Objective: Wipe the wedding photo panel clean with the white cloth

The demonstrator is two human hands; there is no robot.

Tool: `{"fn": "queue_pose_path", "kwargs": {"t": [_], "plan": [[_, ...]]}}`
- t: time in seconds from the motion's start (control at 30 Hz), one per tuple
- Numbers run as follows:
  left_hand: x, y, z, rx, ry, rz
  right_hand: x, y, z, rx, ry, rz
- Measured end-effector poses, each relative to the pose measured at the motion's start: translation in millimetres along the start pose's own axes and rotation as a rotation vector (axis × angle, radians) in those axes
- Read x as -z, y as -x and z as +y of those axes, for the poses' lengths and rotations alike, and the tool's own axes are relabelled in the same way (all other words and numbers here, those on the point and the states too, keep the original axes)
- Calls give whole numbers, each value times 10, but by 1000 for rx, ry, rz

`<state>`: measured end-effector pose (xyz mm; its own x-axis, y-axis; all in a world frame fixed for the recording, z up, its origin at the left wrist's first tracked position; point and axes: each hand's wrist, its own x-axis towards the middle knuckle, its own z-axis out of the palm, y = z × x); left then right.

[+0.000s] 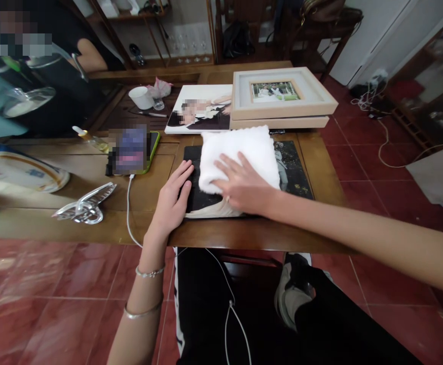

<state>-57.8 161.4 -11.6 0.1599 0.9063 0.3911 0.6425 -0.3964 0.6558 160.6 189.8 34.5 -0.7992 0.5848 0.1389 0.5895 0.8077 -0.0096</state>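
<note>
A fluffy white cloth (pixel 240 147) lies over the middle of a dark photo panel (pixel 295 167) near the table's front edge. My right hand (pixel 242 180) presses on the cloth from above, fingers spread across it and thumb at its near edge. Under the cloth, part of the picture is hidden; a pale figure shows to its right and a light sweep along the bottom. My left hand (pixel 174 197) rests on the panel's left edge with fingers stretched out, holding nothing.
Behind the panel are a white-edged photo print (pixel 202 109) and stacked pale wooden frames (pixel 282 96). Leftward lie a charging phone (pixel 153 149), a dropper bottle (pixel 92 139), a claw clip (pixel 86 203) and a white cup (pixel 141 96). Another person (pixel 94 56) sits across the table (pixel 221 235).
</note>
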Motion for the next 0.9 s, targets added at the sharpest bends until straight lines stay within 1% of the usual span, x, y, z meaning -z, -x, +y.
{"fn": "queue_pose_path", "kwargs": {"t": [0.1, 0.17, 0.23, 0.27, 0.33, 0.4, 0.57, 0.63, 0.7, 0.8, 0.9], "plan": [[2, 0, -11, -4, 1, -5, 44, 276, -384, 141, -1, 67], [5, -1, -8, -1, 0, -14, 84, 430, -573, 198, -11, 103], [6, -3, -1, -1, -5, -21, 118, 522, -665, 227, -25, 113], [6, -4, 1, 1, -9, -26, 128, 540, -670, 233, -33, 109], [4, -3, -2, -2, -16, -30, 135, 517, -606, 215, -57, 91], [1, -4, -11, -8, -20, -31, 128, 430, -464, 162, -80, 67], [8, -33, -35, -22, -36, -13, 107, 69, 30, -30, -97, -33], [14, -51, -36, -28, -39, -18, 102, -83, 204, -97, -102, -42], [18, -61, -34, -35, -35, -26, 100, -227, 331, -116, -98, -30], [15, -58, -32, -34, -38, -30, 115, -437, 404, -88, -117, -10], [4, -43, -39, -29, -53, -30, 161, -651, 334, -73, -191, -23]]}}
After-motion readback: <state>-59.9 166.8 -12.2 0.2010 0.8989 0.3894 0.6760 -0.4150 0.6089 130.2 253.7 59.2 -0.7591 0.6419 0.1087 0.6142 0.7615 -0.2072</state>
